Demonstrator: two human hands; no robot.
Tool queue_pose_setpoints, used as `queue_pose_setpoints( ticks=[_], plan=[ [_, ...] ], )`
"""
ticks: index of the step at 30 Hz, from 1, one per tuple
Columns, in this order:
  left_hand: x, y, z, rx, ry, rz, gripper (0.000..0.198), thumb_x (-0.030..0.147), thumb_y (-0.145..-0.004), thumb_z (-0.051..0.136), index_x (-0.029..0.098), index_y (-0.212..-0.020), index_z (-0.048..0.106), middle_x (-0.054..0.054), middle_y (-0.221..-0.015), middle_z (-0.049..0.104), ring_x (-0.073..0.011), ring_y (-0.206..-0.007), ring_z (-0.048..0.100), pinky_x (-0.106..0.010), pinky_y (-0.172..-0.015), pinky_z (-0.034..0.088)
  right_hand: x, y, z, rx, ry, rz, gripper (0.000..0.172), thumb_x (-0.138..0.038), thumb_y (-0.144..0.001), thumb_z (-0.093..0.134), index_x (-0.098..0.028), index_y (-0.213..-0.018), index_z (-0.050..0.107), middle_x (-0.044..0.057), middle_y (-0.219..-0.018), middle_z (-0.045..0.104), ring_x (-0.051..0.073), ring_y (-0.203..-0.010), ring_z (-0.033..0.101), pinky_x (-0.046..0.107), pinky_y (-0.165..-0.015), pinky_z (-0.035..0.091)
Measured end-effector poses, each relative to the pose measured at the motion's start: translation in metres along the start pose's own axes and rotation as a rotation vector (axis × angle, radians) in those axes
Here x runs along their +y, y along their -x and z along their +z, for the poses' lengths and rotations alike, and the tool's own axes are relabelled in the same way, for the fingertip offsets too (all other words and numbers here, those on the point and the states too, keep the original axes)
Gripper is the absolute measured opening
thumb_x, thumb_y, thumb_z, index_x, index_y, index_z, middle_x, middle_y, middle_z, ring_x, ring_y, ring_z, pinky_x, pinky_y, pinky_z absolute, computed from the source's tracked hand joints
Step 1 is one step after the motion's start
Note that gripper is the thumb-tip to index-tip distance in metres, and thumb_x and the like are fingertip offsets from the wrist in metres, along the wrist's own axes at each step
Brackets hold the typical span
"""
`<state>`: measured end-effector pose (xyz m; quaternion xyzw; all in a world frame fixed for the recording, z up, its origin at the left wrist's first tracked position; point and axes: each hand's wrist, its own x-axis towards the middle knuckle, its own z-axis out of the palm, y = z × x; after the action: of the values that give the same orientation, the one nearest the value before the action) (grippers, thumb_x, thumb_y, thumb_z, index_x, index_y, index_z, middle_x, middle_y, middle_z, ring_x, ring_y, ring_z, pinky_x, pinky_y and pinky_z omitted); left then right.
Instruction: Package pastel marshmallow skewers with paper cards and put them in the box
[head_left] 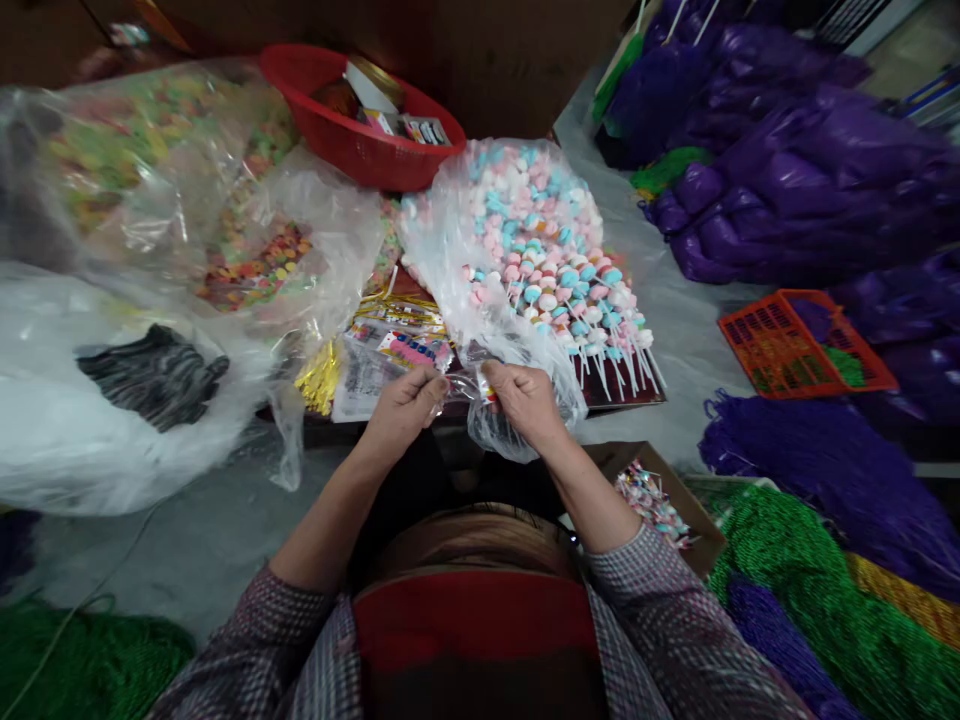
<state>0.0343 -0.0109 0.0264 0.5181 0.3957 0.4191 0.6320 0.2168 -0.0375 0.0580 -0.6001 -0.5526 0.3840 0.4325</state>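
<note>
Pinching a small clear plastic bag (466, 385) between them, the left hand (405, 405) and the right hand (525, 400) meet just above the near edge of the worktop (626, 393), in front of the person's chest. The fingers of both hands are closed narrowly on the film, thumbs on top. Something small and coloured shows at the right thumb, but it is too small to identify. The step in hand looks like working the mouth or top edge of this little bag. Handling it further calls for a light, even pinch from both sides, since the film is thin and crumples easily. Just behind the right hand, and touching it, lies a large open bag of pink, blue and white marshmallow lollipops (540, 240), their white sticks pointing towards the person. Near the left hand lie printed packets (409, 348) and a bundle of gold twist ties (319, 375). Farther back are a bag of mixed coloured sweets (255, 262) and a red basket (352, 140). A cardboard box of wrapped sweets (660, 500) sits below the right forearm.
</note>
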Motion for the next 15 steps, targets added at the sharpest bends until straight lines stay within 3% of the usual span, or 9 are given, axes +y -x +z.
queue_pose_setpoints(
  ticks=[2, 4, 7, 10, 12, 15],
  plan=[
    [-0.003, -0.003, 0.000, 0.126, 0.089, -0.009, 0.063, 0.078, -0.073, 0.072, 0.019, -0.066, 0.051, 0.009, -0.053, 0.039, -0.0037, -0.042, 0.030, -0.020, -0.043, 0.029, -0.004, -0.017, -0.008, -0.051, 0.077, -0.012, 0.071, -0.082, -0.087, 0.047, -0.021, -0.052, 0.051, -0.002, -0.048, 0.049, 0.011, -0.047, 0.045, 0.026, -0.050, 0.035],
    [-0.006, -0.004, -0.002, 0.208, 0.129, -0.026, 0.067, 0.082, -0.067, 0.073, 0.019, -0.064, 0.048, 0.009, -0.053, 0.038, -0.0031, -0.041, 0.029, -0.020, -0.041, 0.027, -0.008, -0.042, -0.020, 0.019, 0.211, -0.036, 0.062, -0.072, -0.095, 0.045, -0.019, -0.070, 0.067, 0.001, -0.062, 0.064, 0.014, -0.057, 0.059, 0.026, -0.058, 0.044],
    [-0.011, -0.003, -0.005, 0.216, 0.088, -0.018, 0.067, 0.082, -0.070, 0.071, 0.019, -0.063, 0.048, 0.008, -0.051, 0.037, -0.0038, -0.041, 0.030, -0.020, -0.039, 0.024, -0.012, -0.086, -0.036, 0.204, 0.672, -0.038, 0.033, -0.040, -0.100, 0.053, -0.017, -0.112, 0.074, 0.010, -0.095, 0.079, 0.024, -0.091, 0.073, 0.032, -0.083, 0.052],
    [-0.016, 0.001, -0.009, 0.205, 0.007, 0.012, 0.064, 0.081, -0.077, 0.064, 0.019, -0.065, 0.052, 0.007, -0.049, 0.037, -0.0045, -0.043, 0.032, -0.020, -0.042, 0.025, -0.012, -0.121, -0.042, 0.180, 0.996, 0.126, 0.038, -0.026, -0.097, 0.055, -0.011, -0.129, 0.067, 0.021, -0.119, 0.077, 0.034, -0.117, 0.071, 0.039, -0.096, 0.051],
    [-0.018, 0.004, -0.010, 0.224, -0.005, 0.035, 0.062, 0.079, -0.080, 0.064, 0.019, -0.069, 0.056, 0.007, -0.049, 0.037, -0.0049, -0.044, 0.033, -0.020, -0.044, 0.027, -0.009, -0.135, -0.041, 0.152, 1.016, 0.220, 0.039, -0.024, -0.095, 0.057, -0.008, -0.129, 0.067, 0.026, -0.128, 0.072, 0.037, -0.125, 0.067, 0.043, -0.102, 0.049],
    [-0.018, 0.005, -0.010, 0.255, 0.091, 0.046, 0.058, 0.075, -0.079, 0.069, 0.020, -0.067, 0.053, 0.008, -0.050, 0.035, -0.0048, -0.043, 0.032, -0.020, -0.042, 0.026, 0.001, -0.146, -0.040, 0.205, 0.797, 0.287, 0.034, -0.020, -0.088, 0.064, -0.007, -0.118, 0.071, 0.026, -0.130, 0.071, 0.037, -0.131, 0.062, 0.043, -0.108, 0.046]
  ],
)
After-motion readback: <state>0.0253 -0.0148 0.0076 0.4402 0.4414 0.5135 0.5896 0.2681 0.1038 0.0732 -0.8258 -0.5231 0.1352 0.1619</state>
